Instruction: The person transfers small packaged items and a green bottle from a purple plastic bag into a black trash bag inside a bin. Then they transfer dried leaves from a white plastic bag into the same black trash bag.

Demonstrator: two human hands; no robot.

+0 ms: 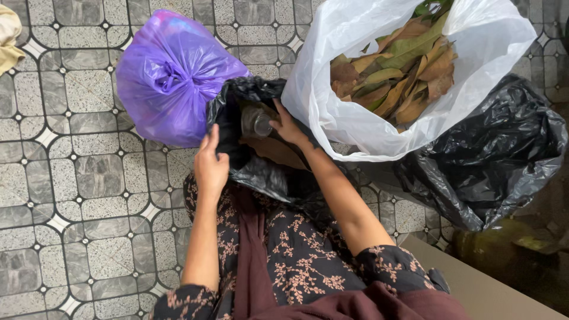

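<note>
Black plastic film of the small bag (261, 172), lying on the tiled floor (89, 195) against the person's lap, is looking thin, limp and slippery; it would likely be handling best by the bunched rim. Inside its mouth a clear bottle (256, 122) is showing, probably light and rigid, easiest taken around the body. The left hand (211, 168) is pressing the rim with flat, open fingers, holding nothing. The right hand (288, 127) is reaching in, fingertips touching the bottle, grip not yet closing.
</note>
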